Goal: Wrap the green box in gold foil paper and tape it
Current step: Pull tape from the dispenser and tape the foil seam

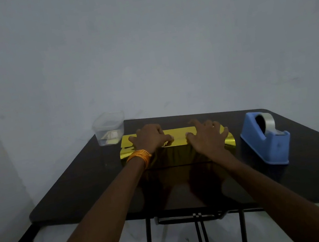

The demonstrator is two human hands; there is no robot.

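- At worktop (76, 184) centre: left hand (151, 139) and right hand (207, 139) press gold foil paper (178, 134), fingers released, spread flat.
- Right: blue tape dispenser (265, 140).

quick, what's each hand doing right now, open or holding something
Left hand: on top of the shiny gold foil paper, fingers bent; whether it pinches the foil cannot be told.
Right hand: open, fingers spread, pressing the foil flat.
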